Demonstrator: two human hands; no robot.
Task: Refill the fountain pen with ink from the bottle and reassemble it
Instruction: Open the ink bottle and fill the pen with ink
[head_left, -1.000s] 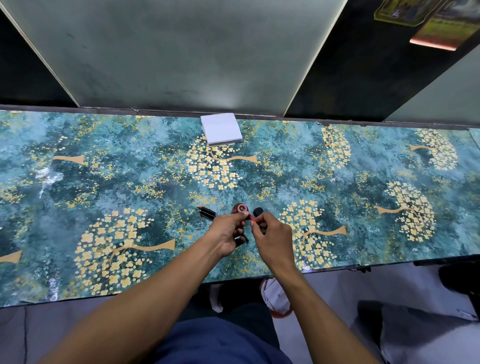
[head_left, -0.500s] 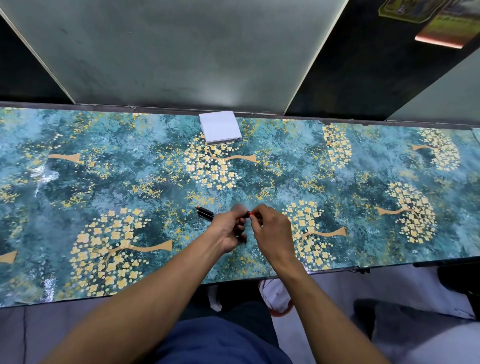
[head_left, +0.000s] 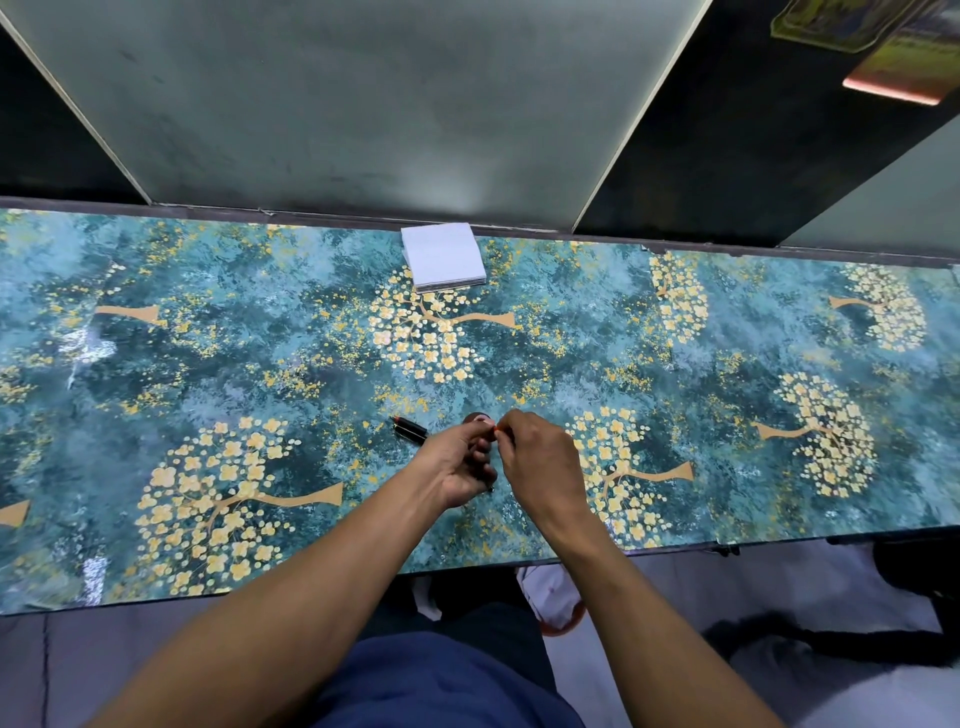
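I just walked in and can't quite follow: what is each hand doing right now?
Left hand: closed around a small dark pen part, mostly hidden.
Right hand: fingertips pinched on a small red-tipped piece; what it is cannot be told.

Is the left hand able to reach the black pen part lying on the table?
Probably yes: the pen part lies just beside the left hand with nothing between, but that hand seems busy holding something.
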